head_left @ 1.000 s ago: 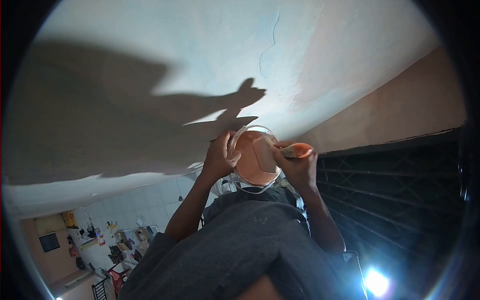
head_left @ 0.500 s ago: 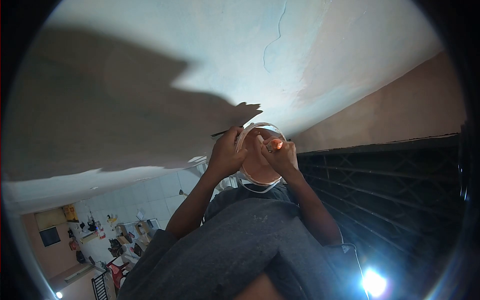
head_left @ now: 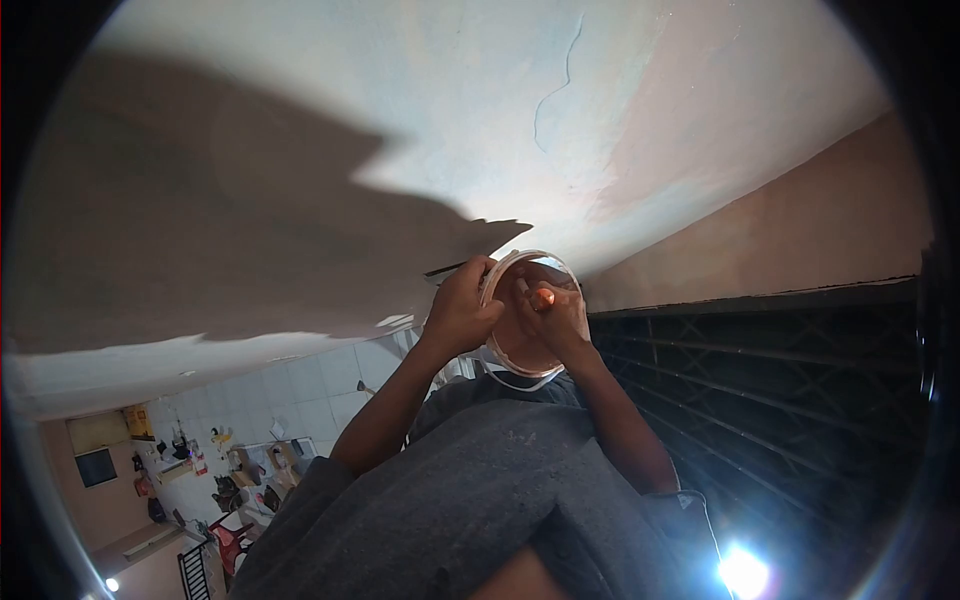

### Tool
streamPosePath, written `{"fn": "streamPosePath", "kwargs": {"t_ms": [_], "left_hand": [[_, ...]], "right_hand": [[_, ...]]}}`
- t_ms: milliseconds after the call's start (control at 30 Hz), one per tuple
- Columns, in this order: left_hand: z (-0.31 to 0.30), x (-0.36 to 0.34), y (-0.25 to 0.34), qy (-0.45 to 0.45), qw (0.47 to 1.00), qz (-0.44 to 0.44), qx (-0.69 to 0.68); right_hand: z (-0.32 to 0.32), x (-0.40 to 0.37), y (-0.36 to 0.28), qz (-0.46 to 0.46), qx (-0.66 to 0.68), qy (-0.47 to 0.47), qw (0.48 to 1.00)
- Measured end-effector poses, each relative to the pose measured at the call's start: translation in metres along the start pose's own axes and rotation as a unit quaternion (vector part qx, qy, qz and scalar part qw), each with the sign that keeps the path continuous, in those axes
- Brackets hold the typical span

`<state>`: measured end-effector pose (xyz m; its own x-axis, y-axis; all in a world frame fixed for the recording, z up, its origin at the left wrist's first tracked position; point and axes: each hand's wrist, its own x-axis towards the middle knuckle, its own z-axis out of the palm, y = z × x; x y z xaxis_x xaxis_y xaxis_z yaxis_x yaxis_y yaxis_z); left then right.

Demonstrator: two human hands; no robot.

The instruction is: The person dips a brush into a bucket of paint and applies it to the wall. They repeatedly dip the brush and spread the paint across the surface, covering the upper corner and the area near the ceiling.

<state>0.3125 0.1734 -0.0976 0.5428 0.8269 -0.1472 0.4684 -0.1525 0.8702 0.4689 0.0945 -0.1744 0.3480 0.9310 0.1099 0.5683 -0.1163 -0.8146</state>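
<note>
A round white-rimmed bucket (head_left: 519,352) with pinkish-brown insides is held up in front of my chest. My left hand (head_left: 464,310) is closed on its left rim, and a dark flat blade (head_left: 445,271) sticks out beside those fingers. Over the bucket's mouth, my right hand (head_left: 560,318) grips a tool with an orange handle end (head_left: 542,299). The tool's far end is hidden inside the bucket. Below the bucket hangs its pale wire handle (head_left: 520,385).
A pale, patchy wall (head_left: 480,110) with a thin crack rises ahead, partly in shadow. At right is a dark metal lattice gate (head_left: 740,390). A bright lamp (head_left: 744,572) shines lower right. Lower left, a tiled floor (head_left: 290,408) holds boxes and a red chair (head_left: 232,540).
The bucket and both hands have shifted slightly right and down in the view. My right hand has moved a little left across the bucket's mouth, with the orange handle end in it.
</note>
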Motion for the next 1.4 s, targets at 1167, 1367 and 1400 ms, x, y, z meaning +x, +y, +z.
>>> {"fn": "streamPosePath", "kwargs": {"t_ms": [1167, 1367, 1400], "left_hand": [[-0.005, 0.02, -0.019, 0.006, 1.0, -0.009, -0.008], [-0.003, 0.017, -0.017, -0.009, 0.995, -0.067, -0.068], [0.0, 0.017, -0.031, -0.008, 0.996, -0.056, -0.068]], "right_hand": [[-0.062, -0.054, 0.034, 0.25, 0.516, 0.168, 0.802], [-0.057, -0.062, 0.037, 0.184, 0.668, 0.162, 0.703], [-0.057, -0.064, 0.045, 0.178, 0.692, 0.159, 0.682]]}}
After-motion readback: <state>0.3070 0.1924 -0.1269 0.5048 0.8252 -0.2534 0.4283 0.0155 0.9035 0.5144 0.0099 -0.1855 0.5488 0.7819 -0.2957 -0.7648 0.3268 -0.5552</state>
